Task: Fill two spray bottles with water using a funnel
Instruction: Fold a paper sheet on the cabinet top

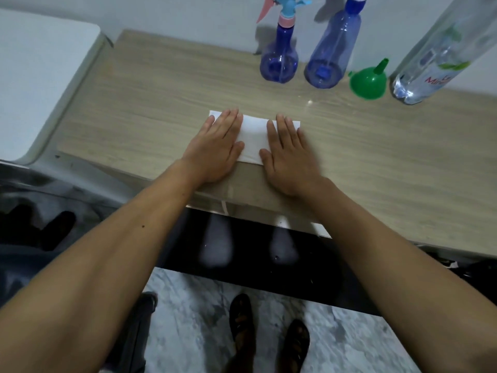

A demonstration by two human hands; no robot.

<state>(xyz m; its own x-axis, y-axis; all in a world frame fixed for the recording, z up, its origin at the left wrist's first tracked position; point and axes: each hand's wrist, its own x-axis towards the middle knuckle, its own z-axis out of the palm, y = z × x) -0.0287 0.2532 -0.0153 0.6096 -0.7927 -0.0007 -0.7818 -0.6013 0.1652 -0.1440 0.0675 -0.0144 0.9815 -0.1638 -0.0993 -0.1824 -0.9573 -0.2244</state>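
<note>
Two spray bottles stand at the far edge of the table (150, 109), close against the wall: the left spray bottle (279, 63) is round-bellied blue with a pink-and-light-blue trigger head, and the right spray bottle (330, 55) is a taller blue one with a blue cap, just beside it. To their right I see the green funnel (369, 82) resting mouth-down with its spout pointing up and away, and next to that a tall clear water bottle (430, 57), seemingly full, whose label shows green leaves and red lettering; I can read only a fragment like "Min", the rest is too blurred. My left hand (215, 146) and right hand (289, 154) both lie flat, fingers straight and together, palms pressing on a folded white tissue (254, 138) near the front edge of the table; neither hand holds anything. Between the tissue and the row of bottles there is a broad band of bare wood-grain top, and more open surface runs off to the left and right of my hands. The front edge of the table sits just behind my wrists, with a dark glossy front below it. A white rounded surface (40, 76) butts up beside the table's left end. Below, on the marbled floor (188, 319), I see feet in dark sandals (269, 337). Nothing stands between my hands and the bottles.
</note>
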